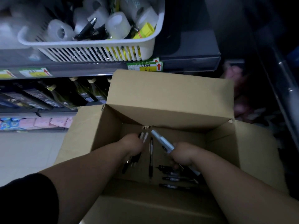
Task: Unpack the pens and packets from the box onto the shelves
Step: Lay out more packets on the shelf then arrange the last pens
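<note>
An open cardboard box (169, 97) stands on the floor below the shelves. Both my hands are inside it. My left hand (133, 144) grips a bundle of dark pens (143, 136), whose ends stick out above and below the fist. My right hand (182, 153) grips a long silver-white pen (161, 140) that points up and left. A single black pen (151, 160) lies on the box floor between the hands. Several more black pens (174, 179) lie loose under my right wrist.
A white slotted basket (90, 50) with tape rolls, pens and yellow packets sits on the shelf above the box. Price tags (145, 66) line the shelf edge. Dark bottles (77, 92) fill the shelf below, with pink packs (42, 122) under them. Pale floor tiles lie at left.
</note>
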A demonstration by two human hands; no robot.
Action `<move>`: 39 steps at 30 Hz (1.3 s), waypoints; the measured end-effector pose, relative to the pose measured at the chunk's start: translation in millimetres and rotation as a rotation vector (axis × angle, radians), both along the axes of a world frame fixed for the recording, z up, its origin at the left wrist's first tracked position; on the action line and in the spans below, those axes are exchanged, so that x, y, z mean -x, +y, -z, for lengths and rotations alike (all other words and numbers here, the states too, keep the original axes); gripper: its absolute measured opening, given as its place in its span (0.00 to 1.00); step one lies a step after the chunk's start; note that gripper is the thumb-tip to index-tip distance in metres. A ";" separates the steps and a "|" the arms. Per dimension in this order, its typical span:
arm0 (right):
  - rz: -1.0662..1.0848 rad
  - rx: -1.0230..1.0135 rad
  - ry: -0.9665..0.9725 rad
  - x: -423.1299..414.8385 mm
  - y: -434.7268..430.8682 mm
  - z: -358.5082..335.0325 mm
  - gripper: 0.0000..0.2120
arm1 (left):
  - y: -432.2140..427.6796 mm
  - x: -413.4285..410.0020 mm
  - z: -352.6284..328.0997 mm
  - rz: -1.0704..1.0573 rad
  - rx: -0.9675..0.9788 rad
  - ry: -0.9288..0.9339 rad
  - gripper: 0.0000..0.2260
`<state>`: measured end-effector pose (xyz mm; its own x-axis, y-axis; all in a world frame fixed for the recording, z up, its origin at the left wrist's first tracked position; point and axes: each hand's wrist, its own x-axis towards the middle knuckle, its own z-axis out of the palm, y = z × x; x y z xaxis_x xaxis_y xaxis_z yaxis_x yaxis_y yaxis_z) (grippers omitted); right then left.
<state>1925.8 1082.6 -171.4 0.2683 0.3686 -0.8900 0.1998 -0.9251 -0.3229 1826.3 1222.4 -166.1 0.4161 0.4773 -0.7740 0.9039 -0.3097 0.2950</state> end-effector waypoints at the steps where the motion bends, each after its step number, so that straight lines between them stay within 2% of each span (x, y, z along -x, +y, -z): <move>1: 0.055 -0.022 0.023 1.3 -3.3 -8.1 0.11 | -1.6 0.3 -5.5 -0.015 0.038 -0.002 0.14; 5: 0.272 -0.109 0.078 7.7 -23.9 -47.3 0.07 | -5.5 2.8 -33.6 -0.074 0.219 -0.136 0.15; 9: 0.551 -0.310 0.025 26.8 -52.0 -91.1 0.02 | -18.1 11.5 -67.6 -0.267 0.422 -0.420 0.09; 12: 0.842 -0.538 -0.080 48.0 -69.1 -123.8 0.05 | -33.5 11.8 -100.7 -0.252 0.514 -0.607 0.08; 15: 1.038 -0.700 -0.253 67.2 -90.4 -159.2 0.05 | -53.6 5.1 -139.4 -0.190 0.581 -0.757 0.08; 18: 1.219 -0.834 -0.384 85.3 -123.8 -195.7 0.06 | -86.8 -2.0 -176.3 -0.063 0.627 -0.848 0.09; 22: 1.429 -0.973 -0.485 116.1 -177.6 -236.0 0.11 | -151.6 -2.4 -215.5 0.227 0.600 -0.922 0.11; 26: 1.578 -1.010 -0.629 153.0 -241.1 -259.5 0.17 | -236.5 16.9 -249.0 0.503 0.643 -0.956 0.12; 30: 1.771 -1.056 -0.645 193.9 -319.6 -277.6 0.14 | -325.9 44.7 -264.8 0.722 0.649 -0.954 0.12; 33: 1.848 -1.063 -0.675 229.3 -378.6 -282.8 0.17 | -388.2 68.7 -275.9 0.887 0.672 -0.942 0.12; 37: 1.945 -1.071 -0.752 269.8 -443.8 -284.8 0.14 | -455.2 96.6 -288.3 1.055 0.678 -0.891 0.12; 39: 1.980 -1.080 -0.760 287.8 -473.2 -285.7 0.17 | -484.1 108.3 -291.1 1.133 0.664 -0.874 0.14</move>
